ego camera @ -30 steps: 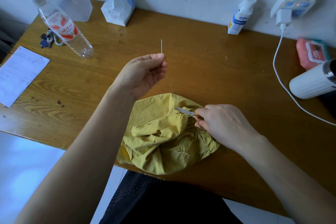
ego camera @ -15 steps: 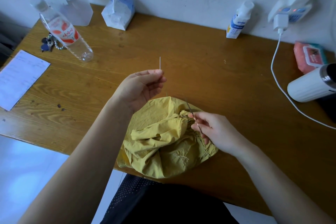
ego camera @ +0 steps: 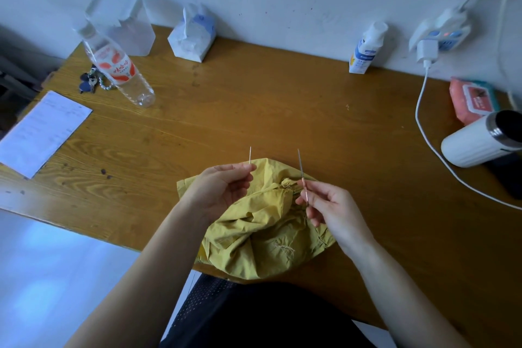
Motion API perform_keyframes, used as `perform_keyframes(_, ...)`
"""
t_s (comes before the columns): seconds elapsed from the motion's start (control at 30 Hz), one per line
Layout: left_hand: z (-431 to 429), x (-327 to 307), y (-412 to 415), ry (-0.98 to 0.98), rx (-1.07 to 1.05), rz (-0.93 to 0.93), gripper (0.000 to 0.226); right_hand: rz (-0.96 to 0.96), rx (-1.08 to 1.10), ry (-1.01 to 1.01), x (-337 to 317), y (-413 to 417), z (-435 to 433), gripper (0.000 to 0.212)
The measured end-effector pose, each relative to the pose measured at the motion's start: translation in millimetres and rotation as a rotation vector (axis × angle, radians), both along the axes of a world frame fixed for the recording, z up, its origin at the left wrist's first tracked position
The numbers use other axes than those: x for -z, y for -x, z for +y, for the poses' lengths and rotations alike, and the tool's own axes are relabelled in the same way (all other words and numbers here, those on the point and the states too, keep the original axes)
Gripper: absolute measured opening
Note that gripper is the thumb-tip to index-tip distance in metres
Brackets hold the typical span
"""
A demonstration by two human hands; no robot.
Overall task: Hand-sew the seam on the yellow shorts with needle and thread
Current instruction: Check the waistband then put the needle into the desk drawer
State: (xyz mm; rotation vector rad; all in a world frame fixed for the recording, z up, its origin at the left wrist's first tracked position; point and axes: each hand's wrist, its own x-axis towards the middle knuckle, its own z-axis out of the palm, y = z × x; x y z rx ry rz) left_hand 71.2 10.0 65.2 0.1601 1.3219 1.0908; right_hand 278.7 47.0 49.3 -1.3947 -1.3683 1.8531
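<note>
Yellow shorts (ego camera: 254,223): bunched in a crumpled heap at the near edge of the wooden table (ego camera: 282,110), partly hanging over it toward the person's lap, under and between both hands.
Left hand (ego camera: 223,189): raised just above the left part of the shorts, thumb and forefinger pinched together on a needle.
Needle (ego camera: 250,155): thin, pale, standing nearly upright out of the left fingertips; I can't make out any thread on it.
Right hand (ego camera: 330,203): over the right part of the shorts, fingers closed on a slim tool.
Slim tool (ego camera: 302,175): grey pointed upper end aimed up and away, pinkish lower part in the fingers; looks like small scissors seen edge-on, but I can't be sure.
Needle and tool: apart, side by side, both pointing upward.
Far left of table: clear water bottle (ego camera: 118,70) with a red label lying tilted, keys (ego camera: 89,83) beside it, a sheet of paper (ego camera: 42,133) at the left edge.
Back of table, by the wall: tissue pack (ego camera: 192,37) and a small white bottle (ego camera: 364,51).
Right side: white cable (ego camera: 423,127) running down from a charger (ego camera: 427,51), pink wipes packet (ego camera: 471,99), white cylindrical flask (ego camera: 477,144) lying on its side.
</note>
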Motion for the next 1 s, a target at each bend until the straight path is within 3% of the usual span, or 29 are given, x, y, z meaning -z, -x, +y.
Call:
perform_keyframes(0.37,-52,-7,-15,0.004,-0.111,-0.067,0.013,0.037,-0.097,-0.033,-17,5,-14,0.019)
perform_keyframes(0.7,-126,-6,-27,-0.017,-0.400,-0.123,0.012,0.011,-0.435,0.008,-12,14,-49,0.019)
perform_keyframes(1.0,-236,4,23,-0.005,-0.627,-0.147,0.014,-0.038,-0.630,0.051,-2,91,-126,0.017)
